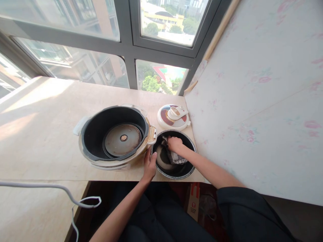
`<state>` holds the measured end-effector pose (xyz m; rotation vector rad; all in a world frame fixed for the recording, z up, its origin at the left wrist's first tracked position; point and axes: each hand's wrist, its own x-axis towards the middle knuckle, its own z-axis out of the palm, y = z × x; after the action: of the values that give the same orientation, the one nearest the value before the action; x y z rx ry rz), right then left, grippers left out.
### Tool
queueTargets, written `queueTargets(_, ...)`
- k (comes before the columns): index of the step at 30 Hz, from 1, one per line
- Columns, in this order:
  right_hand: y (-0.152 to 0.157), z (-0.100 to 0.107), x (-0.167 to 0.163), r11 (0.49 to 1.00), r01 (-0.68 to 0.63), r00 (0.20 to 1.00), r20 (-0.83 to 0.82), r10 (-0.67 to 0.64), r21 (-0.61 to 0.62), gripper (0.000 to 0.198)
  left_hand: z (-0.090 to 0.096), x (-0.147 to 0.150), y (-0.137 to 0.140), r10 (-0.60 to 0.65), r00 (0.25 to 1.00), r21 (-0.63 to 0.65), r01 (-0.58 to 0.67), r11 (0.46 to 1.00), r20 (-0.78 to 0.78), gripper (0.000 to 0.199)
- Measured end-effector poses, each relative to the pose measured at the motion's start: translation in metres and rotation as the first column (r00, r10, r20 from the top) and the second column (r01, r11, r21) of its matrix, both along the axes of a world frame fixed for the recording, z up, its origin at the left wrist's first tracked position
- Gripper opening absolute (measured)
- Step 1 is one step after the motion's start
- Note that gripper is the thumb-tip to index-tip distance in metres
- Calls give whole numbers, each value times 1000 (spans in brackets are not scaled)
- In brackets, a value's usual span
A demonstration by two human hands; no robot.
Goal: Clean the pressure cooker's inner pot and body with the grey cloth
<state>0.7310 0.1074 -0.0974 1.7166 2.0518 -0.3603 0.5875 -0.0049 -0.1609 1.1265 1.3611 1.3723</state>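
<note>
Where the pale counter (pixel 37 141) runs under the window (pixel 101 50), a white cord (pixel 73 201) trails across its near left edge and hangs off in a loop. Further right stands the open cooker body (pixel 96 134), dark inside, with a round metal plate (pixel 123 139) at its bottom and a cream outer shell — its lid is off.

Just right of the cooker, at the counter's front edge, the left hand (pixel 149 165) grips the near-left rim of the black inner pot (pixel 186 171), thumb hooked over the edge and fingers closed down the outside wall. The pot sits on the counter touching, or all but touching, the cooker's side, close to the papered wall (pixel 252 101).

Inside the pot, the right hand (pixel 174 144) is bunched tight around a grey patterned cloth (pixel 178 158), pressing it against the pot's floor — the cloth spreads out below the knuckles toward the middle. Behind the pot, by the corner, lies the round white lid (pixel 174 117) with its red-brown ring and white handle, top side up.
</note>
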Motion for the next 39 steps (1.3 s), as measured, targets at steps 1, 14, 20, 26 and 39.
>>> queueTargets(1, 1, 0, 3, 1000, 14, 1000, 20, -14, -15, 39, 0, 0, 0, 4, 1000, -9, -4, 1000, -3, 53)
queueTargets(14, -6, 15, 1, 939, -105, 983, 111, 149, -328, 47, -5, 4, 1, 29, 999, -21, -29, 999, 25, 59)
queueTargets(20, -13, 23, -17, 844, -257, 960, -24, 279, -471, 57, -1, 4, 1, 23, 999, 11, -23, 1000, 23, 55)
queueTargets(26, -18, 8, -29, 810, -288, 929, -355, 106, -511, 42, -1, 6, 2, 28, 999, 11, -29, 1000, 35, 54)
queueTargets(39, -19, 11, -22, 663, 273, 173, -642, -747, -697, 19, 1, 8, 4, 27, 994, -10, -26, 1000, 103, 57)
